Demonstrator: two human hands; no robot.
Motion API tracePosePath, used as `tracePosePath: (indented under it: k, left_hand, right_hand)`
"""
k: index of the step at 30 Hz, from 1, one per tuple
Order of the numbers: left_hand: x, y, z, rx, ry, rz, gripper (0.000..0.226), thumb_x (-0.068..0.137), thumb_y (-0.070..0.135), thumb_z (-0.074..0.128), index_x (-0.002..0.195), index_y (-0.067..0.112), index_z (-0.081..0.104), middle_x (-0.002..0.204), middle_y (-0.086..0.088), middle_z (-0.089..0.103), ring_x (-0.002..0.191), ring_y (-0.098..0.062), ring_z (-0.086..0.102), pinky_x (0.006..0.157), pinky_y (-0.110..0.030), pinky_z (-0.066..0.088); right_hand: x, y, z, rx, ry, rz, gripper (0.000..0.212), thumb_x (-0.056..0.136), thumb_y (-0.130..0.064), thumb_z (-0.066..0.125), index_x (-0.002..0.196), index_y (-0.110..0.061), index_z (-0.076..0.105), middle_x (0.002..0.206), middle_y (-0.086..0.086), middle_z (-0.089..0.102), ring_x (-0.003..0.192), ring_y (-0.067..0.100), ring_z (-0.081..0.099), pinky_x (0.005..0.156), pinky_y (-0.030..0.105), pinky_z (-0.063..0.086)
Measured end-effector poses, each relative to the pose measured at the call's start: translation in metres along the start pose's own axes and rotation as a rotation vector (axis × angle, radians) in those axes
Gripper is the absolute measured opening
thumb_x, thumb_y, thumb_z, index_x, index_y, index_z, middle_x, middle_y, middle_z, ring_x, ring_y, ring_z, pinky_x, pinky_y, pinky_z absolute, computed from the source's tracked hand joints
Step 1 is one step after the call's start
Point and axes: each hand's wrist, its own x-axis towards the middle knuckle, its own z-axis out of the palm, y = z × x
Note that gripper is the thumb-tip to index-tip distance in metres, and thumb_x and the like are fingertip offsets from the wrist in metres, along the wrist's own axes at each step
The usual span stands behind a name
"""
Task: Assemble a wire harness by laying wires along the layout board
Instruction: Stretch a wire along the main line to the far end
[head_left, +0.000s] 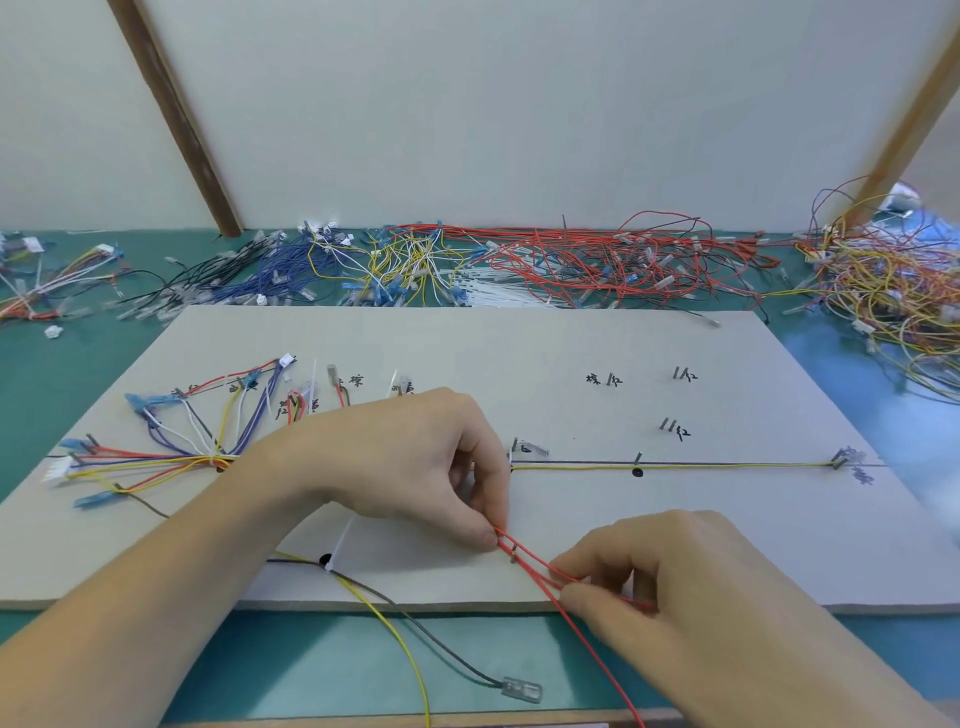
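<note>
The grey layout board (519, 343) lies flat before me, with metal pegs and handwritten marks. A fan of laid wires (171, 457) in several colours spreads over its left part. One yellow wire (675, 466) runs right along a drawn line to a far peg. Two red wires (535, 564) pass either side of a small peg (513, 557) near the board's front edge. My left hand (415, 462) pinches these red wires just behind the peg. My right hand (670, 571) pinches them a little in front of it, and one red wire trails off towards me.
Heaps of loose wires lie behind the board: black and blue (249, 275), yellow and white (410, 265), red (623, 260), mixed orange and yellow (893, 280) at the right. A yellow and a dark wire with a clear terminal (521, 690) hang over the front edge onto the green table (311, 660).
</note>
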Motion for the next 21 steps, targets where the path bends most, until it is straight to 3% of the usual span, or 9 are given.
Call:
tracePosePath:
  k: [2,5,8,11,13,16,21]
  left_hand:
    - [0.000,0.000,0.000,0.008,0.003,0.007,0.003,0.082,0.029,0.084,0.083,0.029,0.080,0.071,0.000,0.067,0.065,-0.019,0.058,0.056,-0.030,0.046]
    - [-0.002,-0.002,-0.003,-0.022,0.025,0.018,0.005,0.085,0.036,0.082,0.088,0.033,0.082,0.072,-0.005,0.069,0.067,-0.024,0.057,0.059,-0.037,0.046]
    - [-0.001,-0.005,-0.007,-0.070,0.086,0.036,0.003,0.087,0.030,0.082,0.090,0.031,0.083,0.072,0.004,0.072,0.063,-0.009,0.057,0.058,-0.024,0.044]
    - [0.004,-0.007,-0.006,-0.087,0.183,0.072,0.005,0.089,0.022,0.081,0.090,0.026,0.083,0.068,0.016,0.069,0.059,0.000,0.054,0.058,-0.009,0.038]
    - [0.007,-0.006,-0.003,-0.081,0.239,0.081,0.004,0.090,0.022,0.080,0.091,0.025,0.083,0.070,0.018,0.070,0.058,0.001,0.053,0.056,-0.007,0.037]
    - [0.012,-0.004,0.002,-0.051,0.335,0.099,0.006,0.090,0.021,0.080,0.093,0.026,0.083,0.073,0.019,0.072,0.062,-0.003,0.057,0.058,-0.008,0.038]
    - [0.019,0.005,0.008,0.039,0.400,0.156,0.010,0.088,0.017,0.081,0.092,0.026,0.082,0.077,0.013,0.071,0.069,-0.014,0.060,0.062,-0.012,0.039]
  right_hand:
    - [-0.001,0.005,-0.008,0.096,-0.050,0.015,0.019,0.090,-0.044,0.063,0.100,-0.060,0.066,0.071,-0.029,0.069,0.063,-0.004,0.059,0.062,0.011,0.045]
    - [0.000,0.016,-0.026,0.300,-0.036,0.059,0.011,0.087,-0.046,0.065,0.094,-0.047,0.074,0.066,-0.009,0.073,0.053,0.003,0.055,0.056,0.018,0.047]
    - [0.001,0.027,-0.046,0.455,0.036,0.064,0.032,0.069,-0.055,0.074,0.089,-0.031,0.081,0.058,0.003,0.067,0.047,0.010,0.052,0.049,0.019,0.043]
    - [0.004,0.041,-0.063,0.521,0.109,0.091,0.042,0.060,-0.050,0.075,0.086,-0.018,0.082,0.058,0.006,0.064,0.047,0.014,0.051,0.046,0.021,0.044]
    - [0.009,0.050,-0.070,0.540,0.144,0.133,0.036,0.064,-0.043,0.077,0.084,-0.014,0.082,0.062,0.009,0.065,0.048,0.015,0.051,0.044,0.021,0.044]
    - [0.017,0.063,-0.071,0.555,0.136,0.184,0.008,0.083,-0.020,0.077,0.082,-0.014,0.082,0.069,0.011,0.071,0.051,0.015,0.055,0.046,0.022,0.048]
    - [0.030,0.077,-0.063,0.514,0.217,0.189,0.011,0.088,-0.011,0.076,0.081,-0.018,0.081,0.071,0.012,0.073,0.053,0.016,0.059,0.049,0.024,0.052]
